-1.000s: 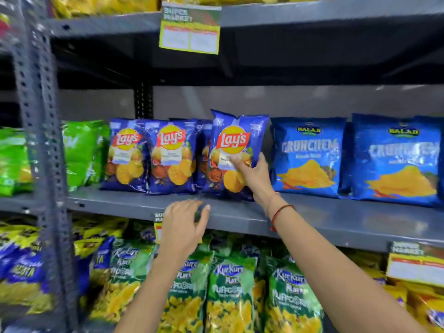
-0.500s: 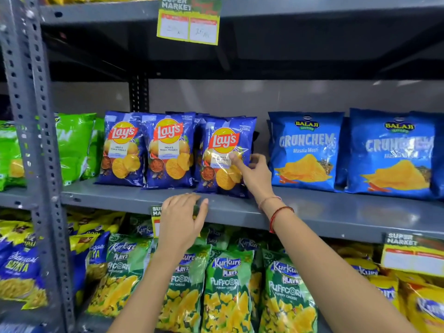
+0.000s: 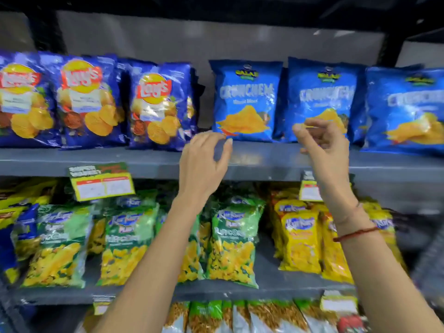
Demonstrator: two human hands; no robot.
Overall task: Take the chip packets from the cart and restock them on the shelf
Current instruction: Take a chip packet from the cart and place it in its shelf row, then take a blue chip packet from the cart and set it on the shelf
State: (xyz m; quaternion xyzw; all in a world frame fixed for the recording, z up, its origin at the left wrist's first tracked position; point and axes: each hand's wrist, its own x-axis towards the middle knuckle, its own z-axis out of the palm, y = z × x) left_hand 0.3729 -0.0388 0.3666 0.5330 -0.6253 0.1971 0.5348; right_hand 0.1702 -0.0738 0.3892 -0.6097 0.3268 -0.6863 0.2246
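Three dark blue Lay's packets stand upright in a row on the grey shelf (image 3: pixel 264 159); the rightmost Lay's packet (image 3: pixel 158 106) stands free, touched by nothing. To its right stand three light blue Crunchem packets (image 3: pixel 245 99). My left hand (image 3: pixel 204 162) hovers in front of the shelf edge, fingers apart and empty. My right hand (image 3: pixel 324 143) is raised in front of the middle Crunchem packet (image 3: pixel 322 92), fingers loosely curled, holding nothing. The cart is out of view.
Below, a second shelf carries green Kurkure Puffcorn packets (image 3: pixel 230 239) and yellow Kurkure packets (image 3: pixel 300 239). Price tags (image 3: pixel 101 182) hang from the shelf edge. More snack packets (image 3: pixel 216 316) fill the lowest shelf. The frame is motion-blurred.
My right hand let go of the Lay's packet, which now stands on the shelf, and moved right and away. The view swung right and down; my left hand lifted off the shelf edge.
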